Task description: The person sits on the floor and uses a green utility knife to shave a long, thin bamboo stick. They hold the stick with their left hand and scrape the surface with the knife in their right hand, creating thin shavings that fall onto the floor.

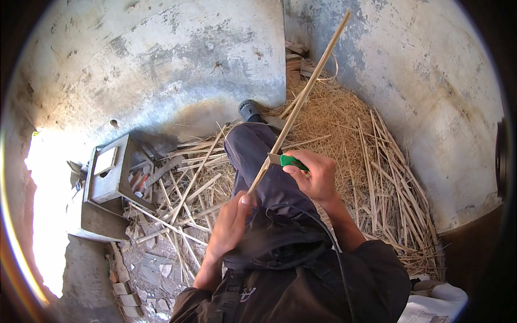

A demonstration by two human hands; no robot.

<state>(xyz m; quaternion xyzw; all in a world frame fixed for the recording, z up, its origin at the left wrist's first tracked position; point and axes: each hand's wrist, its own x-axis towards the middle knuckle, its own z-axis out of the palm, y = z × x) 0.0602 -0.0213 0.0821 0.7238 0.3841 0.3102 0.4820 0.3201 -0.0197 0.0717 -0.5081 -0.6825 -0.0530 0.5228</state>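
Observation:
A long pale split stick, like bamboo [301,97], slants up and away to the right over my leg. My left hand [229,223] is closed round its near end. In my right hand [315,175] is a utility knife with a green handle [293,162]; the fingers wrap round the handle and the thumb lies along it. The short blade [274,158] meets the stick a little beyond my left hand. At that spot the stick looks notched or partly peeled.
Cut strips [396,188] lie piled at the right, beside a heap of fine shavings [334,113]. More loose sticks [188,199] cross the floor at the left, near an open metal box [110,175]. Worn walls [161,59] enclose the far side. A white sack [436,304] sits at lower right.

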